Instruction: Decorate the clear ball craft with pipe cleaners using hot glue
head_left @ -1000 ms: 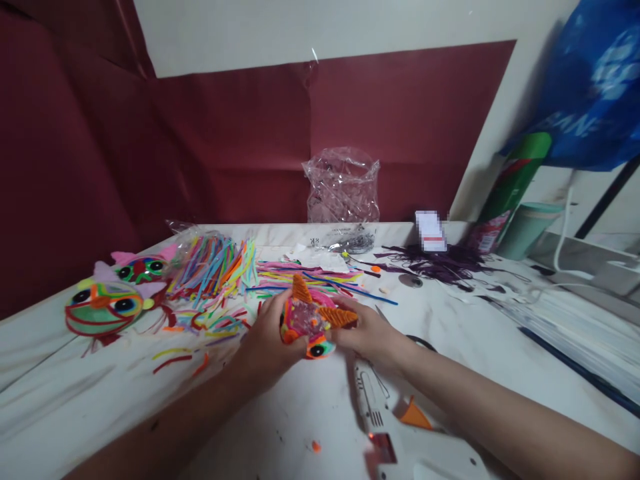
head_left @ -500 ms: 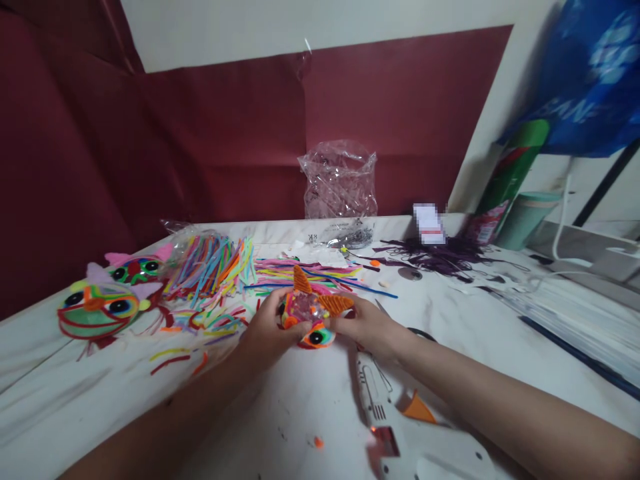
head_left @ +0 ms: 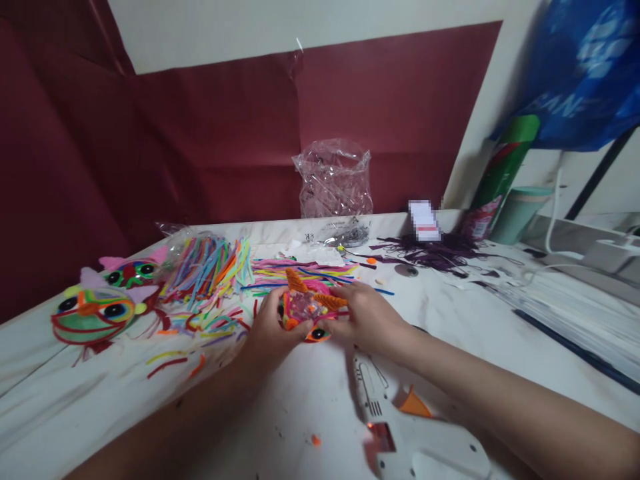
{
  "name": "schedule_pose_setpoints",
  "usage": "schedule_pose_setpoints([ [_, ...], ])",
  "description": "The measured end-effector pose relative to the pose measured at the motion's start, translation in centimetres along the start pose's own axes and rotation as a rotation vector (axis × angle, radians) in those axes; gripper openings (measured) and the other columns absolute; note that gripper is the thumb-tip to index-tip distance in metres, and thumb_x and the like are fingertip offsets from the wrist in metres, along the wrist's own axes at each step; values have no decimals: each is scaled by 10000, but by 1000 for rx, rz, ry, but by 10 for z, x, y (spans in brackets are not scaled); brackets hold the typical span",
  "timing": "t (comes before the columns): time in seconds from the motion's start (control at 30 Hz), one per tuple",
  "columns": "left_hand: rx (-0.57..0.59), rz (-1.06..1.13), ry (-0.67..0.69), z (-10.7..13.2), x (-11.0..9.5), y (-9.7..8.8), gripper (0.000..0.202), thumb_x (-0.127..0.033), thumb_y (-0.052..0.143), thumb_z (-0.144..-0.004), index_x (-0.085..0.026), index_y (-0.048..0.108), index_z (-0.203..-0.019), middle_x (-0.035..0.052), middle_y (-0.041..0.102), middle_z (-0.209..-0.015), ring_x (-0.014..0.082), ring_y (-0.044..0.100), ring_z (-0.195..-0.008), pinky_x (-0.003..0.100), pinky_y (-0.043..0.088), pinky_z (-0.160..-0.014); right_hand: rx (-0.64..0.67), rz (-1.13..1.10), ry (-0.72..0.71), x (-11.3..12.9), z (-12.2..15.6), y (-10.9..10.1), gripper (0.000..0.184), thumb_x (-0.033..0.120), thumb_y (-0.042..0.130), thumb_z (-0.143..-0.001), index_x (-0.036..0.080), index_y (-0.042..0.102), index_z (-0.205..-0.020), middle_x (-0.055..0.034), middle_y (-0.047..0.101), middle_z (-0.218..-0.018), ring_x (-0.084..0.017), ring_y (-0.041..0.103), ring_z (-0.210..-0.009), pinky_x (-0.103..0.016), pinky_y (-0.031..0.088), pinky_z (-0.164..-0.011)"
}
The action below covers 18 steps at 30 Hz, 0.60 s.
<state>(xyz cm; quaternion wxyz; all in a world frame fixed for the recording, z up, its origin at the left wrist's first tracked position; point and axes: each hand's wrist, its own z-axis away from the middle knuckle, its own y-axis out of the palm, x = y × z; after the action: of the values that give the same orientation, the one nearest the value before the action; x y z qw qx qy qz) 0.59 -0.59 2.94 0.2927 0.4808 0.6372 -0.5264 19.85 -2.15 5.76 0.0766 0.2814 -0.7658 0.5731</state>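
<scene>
Between my two hands is a pipe-cleaner animal face [head_left: 306, 307] with orange ears, a clear middle and a black-and-white eye. My left hand [head_left: 273, 323] grips its left side, the thumb along the lower edge. On the other side my right hand [head_left: 367, 313] is closed round it near the right ear, with the thumb by the eye. Part of the face is hidden behind my fingers. Just below my right forearm lies a white glue gun [head_left: 400, 433] with an orange trigger and a lit red light.
Two similar faces stand at left, the nearer one [head_left: 95, 313] with a green mouth. Bundled pipe cleaners [head_left: 205, 267] and cut pieces [head_left: 205, 323] lie beside them. At the back are a clear plastic bag [head_left: 335, 180], purple strands [head_left: 435, 253] and a green cup [head_left: 523, 213].
My right hand has shifted its grip on the face, the fingers reaching further over the right ear. The eye is now more covered. The whole view has shifted slightly.
</scene>
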Motion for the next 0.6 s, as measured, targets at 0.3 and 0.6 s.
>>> schedule_pose_setpoints([
  [0.3, 212, 231, -40, -9, 7, -7, 817, -371, 753, -596, -164, 388, -1297, 147, 569, -1273, 286, 623, -1055, 342, 537, -798, 52, -140, 105, -17, -8, 5, 660, 525, 661, -700, 97, 604, -1201, -173, 678, -1088, -362, 560, -1077, -441, 463, -837],
  [0.6, 151, 255, -76, -5, 7, 1, 885, -334, 767, -597, -187, 334, -1355, 147, 512, -1341, 295, 596, -1103, 374, 515, -866, 46, -157, 49, -16, -7, 6, 572, 474, 652, -733, 117, 621, -1179, -157, 702, -1062, -325, 617, -1010, -401, 472, -820],
])
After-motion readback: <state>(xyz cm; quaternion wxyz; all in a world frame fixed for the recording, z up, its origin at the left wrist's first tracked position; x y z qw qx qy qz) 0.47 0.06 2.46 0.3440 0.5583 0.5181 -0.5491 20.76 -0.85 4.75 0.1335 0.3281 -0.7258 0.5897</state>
